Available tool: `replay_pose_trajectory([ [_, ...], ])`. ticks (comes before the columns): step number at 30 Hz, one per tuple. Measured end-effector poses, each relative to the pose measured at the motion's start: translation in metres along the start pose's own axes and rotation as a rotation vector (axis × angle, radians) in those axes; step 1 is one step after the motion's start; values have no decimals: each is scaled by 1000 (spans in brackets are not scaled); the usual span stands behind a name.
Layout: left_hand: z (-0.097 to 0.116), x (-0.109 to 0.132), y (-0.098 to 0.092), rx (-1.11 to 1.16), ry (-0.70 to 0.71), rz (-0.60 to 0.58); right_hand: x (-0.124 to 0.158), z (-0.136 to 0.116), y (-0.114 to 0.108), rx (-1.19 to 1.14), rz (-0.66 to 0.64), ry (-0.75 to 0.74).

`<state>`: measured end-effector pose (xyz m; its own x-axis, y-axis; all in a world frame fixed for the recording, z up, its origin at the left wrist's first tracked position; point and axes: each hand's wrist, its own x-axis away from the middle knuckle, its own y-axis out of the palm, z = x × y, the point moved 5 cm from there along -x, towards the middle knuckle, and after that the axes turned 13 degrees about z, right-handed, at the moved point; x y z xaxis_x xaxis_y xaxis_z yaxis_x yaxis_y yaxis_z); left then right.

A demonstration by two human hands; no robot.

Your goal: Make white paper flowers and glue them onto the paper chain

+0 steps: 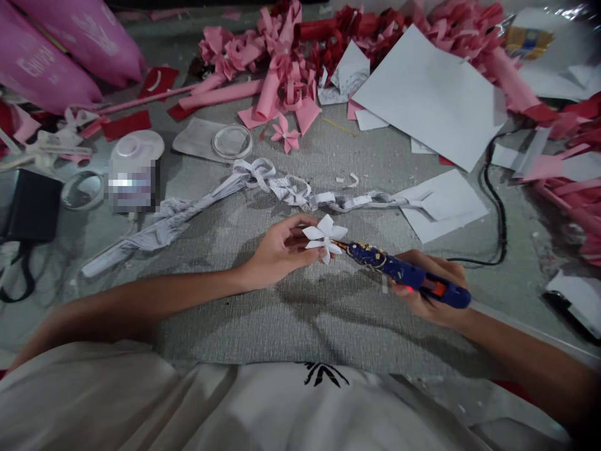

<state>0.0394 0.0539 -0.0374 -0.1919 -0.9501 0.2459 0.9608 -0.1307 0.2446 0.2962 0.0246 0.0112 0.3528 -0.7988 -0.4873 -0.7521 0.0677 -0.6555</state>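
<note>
My left hand [282,249] pinches a small white paper flower [326,237] with pointed petals, held just above the grey cloth. My right hand [436,282] is wrapped round a blue glue gun [404,270], its body spotted with dried yellowish bits and a red light glowing on its side. The gun's nozzle points left and reaches the flower's centre; whether glue is coming out I cannot tell. Beyond both hands lies a long white paper chain [347,202] joined to a rolled, crumpled strip [183,219].
Pink paper flowers [285,133] and red and pink scraps line the back. White sheets [432,94] lie at back right beside a black cable [500,207]. Tape rolls [232,141], a white round device [136,153], a black box [30,203] and pink bottles [47,62] stand left.
</note>
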Motion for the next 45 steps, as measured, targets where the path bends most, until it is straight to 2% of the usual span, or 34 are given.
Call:
replay_pose_trajectory([
  [4, 2, 0, 0, -6, 3, 5, -2, -1, 1, -15, -6, -68],
  [14, 2, 0, 2, 28, 14, -7, -4, -3, -2, 78, 24, -14],
  [20, 0, 1, 1, 27, 17, -12, -1, -2, -1, 92, 26, -71],
  [25, -1, 1, 1, 36, 12, -22, 2, 0, -3, 90, 12, -61],
  [30, 3, 1, 2, 11, -1, -4, 1, -2, 0, -7, -12, -17],
  [35, 6, 1, 4, 15, -5, -13, 3, -2, 2, 64, -28, 56],
  [42, 4, 1, 3, 16, -15, 8, -1, -2, 3, 54, -10, -64],
  [45, 4, 1, 2, 4, -7, 13, 1, -2, 3, 25, 5, -71],
])
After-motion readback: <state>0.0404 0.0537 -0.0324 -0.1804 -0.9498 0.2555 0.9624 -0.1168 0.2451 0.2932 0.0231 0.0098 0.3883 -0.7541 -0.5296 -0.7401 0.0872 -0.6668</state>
